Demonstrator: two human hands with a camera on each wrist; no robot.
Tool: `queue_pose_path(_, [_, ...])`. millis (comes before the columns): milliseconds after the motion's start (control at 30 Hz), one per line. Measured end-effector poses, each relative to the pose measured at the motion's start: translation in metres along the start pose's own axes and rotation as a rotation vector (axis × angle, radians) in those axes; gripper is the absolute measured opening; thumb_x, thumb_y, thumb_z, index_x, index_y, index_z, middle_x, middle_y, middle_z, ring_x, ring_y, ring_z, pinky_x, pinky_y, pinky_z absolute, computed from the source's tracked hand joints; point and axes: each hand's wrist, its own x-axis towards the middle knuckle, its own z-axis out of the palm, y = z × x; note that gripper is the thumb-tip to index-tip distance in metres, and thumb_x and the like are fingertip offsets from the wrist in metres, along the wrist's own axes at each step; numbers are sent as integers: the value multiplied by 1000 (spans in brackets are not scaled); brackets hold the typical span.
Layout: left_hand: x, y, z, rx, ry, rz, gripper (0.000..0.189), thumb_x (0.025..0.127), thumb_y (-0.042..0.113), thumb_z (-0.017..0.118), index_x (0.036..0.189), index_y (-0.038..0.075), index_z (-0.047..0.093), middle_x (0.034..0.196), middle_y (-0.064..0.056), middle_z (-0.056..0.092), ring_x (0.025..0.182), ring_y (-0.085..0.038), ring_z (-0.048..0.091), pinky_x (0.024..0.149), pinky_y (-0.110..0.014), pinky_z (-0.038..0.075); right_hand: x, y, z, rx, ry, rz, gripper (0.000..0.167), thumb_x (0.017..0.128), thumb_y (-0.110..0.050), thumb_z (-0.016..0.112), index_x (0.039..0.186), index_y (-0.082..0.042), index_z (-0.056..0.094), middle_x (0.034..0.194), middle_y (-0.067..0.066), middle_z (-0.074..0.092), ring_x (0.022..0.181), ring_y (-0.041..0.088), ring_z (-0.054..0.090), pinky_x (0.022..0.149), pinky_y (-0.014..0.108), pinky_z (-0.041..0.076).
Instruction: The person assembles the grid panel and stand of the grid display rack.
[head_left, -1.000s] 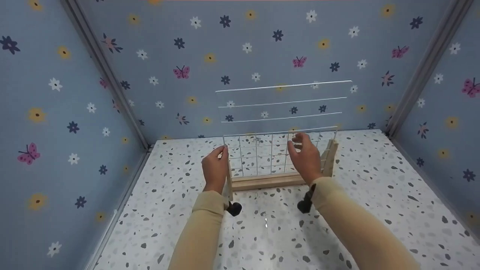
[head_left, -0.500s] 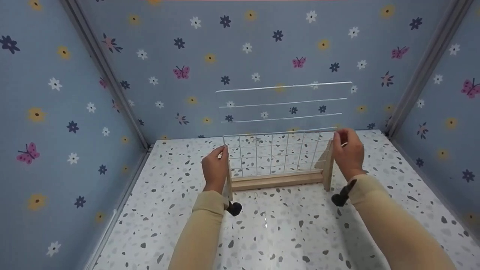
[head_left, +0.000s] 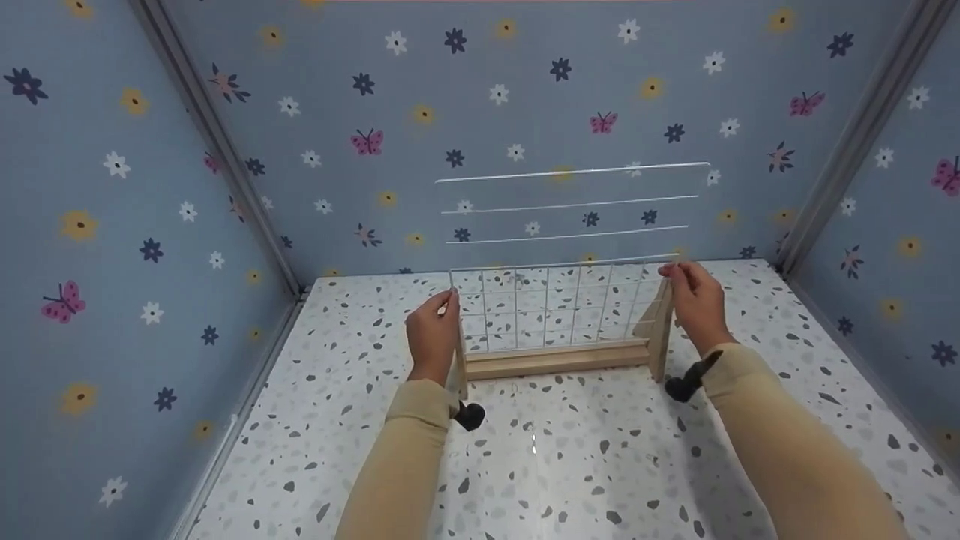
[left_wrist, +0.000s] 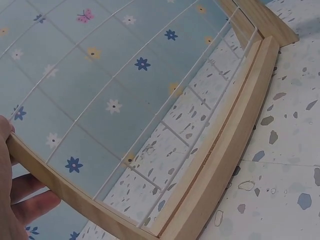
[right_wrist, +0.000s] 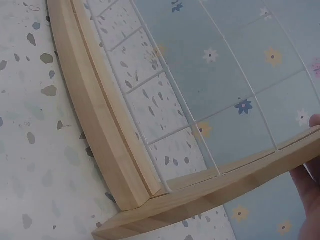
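A rack of white wire grid [head_left: 515, 300] with a wooden base bar [head_left: 559, 361] stands on the speckled surface. Its left wooden side panel [left_wrist: 75, 192] is held near the upper end by my left hand [head_left: 431, 334], thumb on one side and fingers on the other. Over at the other end, my right hand [head_left: 697, 304] grips the upper end of the right side panel [right_wrist: 225, 187], its fingertips close to the grid's corner. Several horizontal wires [head_left: 574, 174] show above against the wall. In both wrist views, much of each hand is cut off by the frame.
White terrazzo-patterned tabletop [head_left: 570, 472] lies under the rack. Blue flowered panels [head_left: 487, 67] rise behind and on both sides, joined by grey corner posts [head_left: 225, 142]. A dark wrist device [head_left: 470, 415] sits at the left cuff, another [head_left: 682, 386] at the right.
My right hand has moved right, from in front of the grid to the right side panel, and its fingers have closed on it. My left hand stays at the left panel.
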Motion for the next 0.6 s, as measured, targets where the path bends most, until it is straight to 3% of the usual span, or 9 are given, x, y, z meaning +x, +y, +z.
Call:
queue_pose_path(233, [-1,1,0,-1,-14,-10,27,103,26,62,120,9,75,117,-5,74,104,-15,71,85,-32,58,0,1,5,-5,59,10,44,109,-46,39,126,-13,62,125,6,62,107,20,53,89,34,43])
queue_pose_path(367, [-2,1,1,7,-14,-14,28,103,28,62,121,11,75,118,-3,73,100,-14,72,82,-32,59,0,2,6,-9,80,2,44,108,-46,40,123,-12,64,122,5,64,105,18,54,86,32,43])
queue_pose_path(600, [-2,-1,1,22,-5,43,28,103,24,63,121,6,74,118,-7,73,99,-17,73,80,-35,60,-1,6,8,-11,92,-17,44,108,-45,44,125,-11,67,123,7,66,108,17,56,86,29,43])
